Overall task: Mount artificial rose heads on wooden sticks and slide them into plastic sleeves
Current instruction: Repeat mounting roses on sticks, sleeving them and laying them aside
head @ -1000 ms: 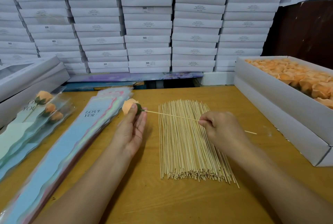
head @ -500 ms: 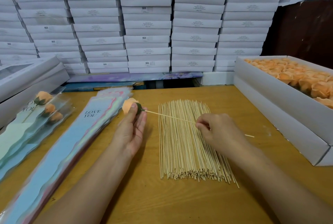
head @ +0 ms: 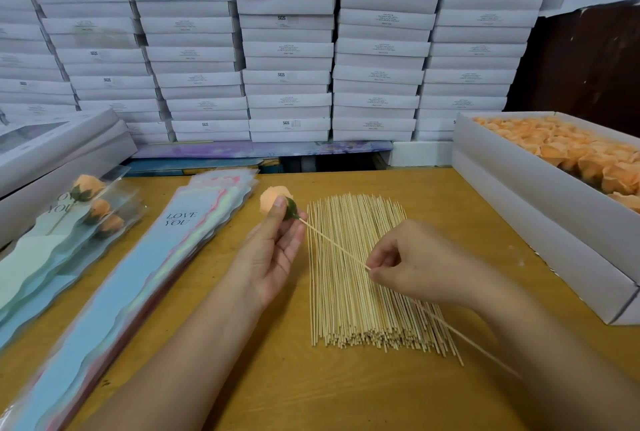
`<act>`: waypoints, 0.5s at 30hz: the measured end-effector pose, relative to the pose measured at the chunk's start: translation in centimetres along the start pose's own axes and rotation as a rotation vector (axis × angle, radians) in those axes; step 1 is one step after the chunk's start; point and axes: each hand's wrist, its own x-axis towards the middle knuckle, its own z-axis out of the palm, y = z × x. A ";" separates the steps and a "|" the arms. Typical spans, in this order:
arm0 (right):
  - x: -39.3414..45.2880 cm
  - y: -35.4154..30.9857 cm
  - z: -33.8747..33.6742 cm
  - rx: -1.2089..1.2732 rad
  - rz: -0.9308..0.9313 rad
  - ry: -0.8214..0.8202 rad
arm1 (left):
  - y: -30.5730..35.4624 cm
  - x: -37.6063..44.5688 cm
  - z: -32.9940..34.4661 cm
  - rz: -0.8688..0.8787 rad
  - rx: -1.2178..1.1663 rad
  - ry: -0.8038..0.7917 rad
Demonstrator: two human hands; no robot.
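A worker's left hand [head: 273, 250] pinches a peach rose head [head: 273, 198] above the table [head: 346, 396], while the right hand [head: 412, 264] grips its wooden stick [head: 332, 243] over the stick pile [head: 360, 292].

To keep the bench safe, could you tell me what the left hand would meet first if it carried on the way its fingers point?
Probably nothing near: the left hand points up and away past the rose, toward the stacked boxes. Depth is unclear.

Pale wooden sticks [head: 363, 278], glossy plastic sleeves [head: 138, 278], matt wooden table [head: 346, 396]
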 end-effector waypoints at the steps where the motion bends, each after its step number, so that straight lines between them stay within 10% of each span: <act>1: -0.1 0.0 -0.2 0.081 0.009 -0.066 | 0.0 -0.1 0.0 -0.015 0.015 0.006; 8: -0.4 -0.1 0.7 0.603 0.143 -0.391 | -0.4 -0.2 0.1 -0.060 0.093 0.027; 15: 0.4 0.4 1.9 1.004 0.208 -0.323 | -0.4 -0.3 0.1 -0.038 0.123 0.053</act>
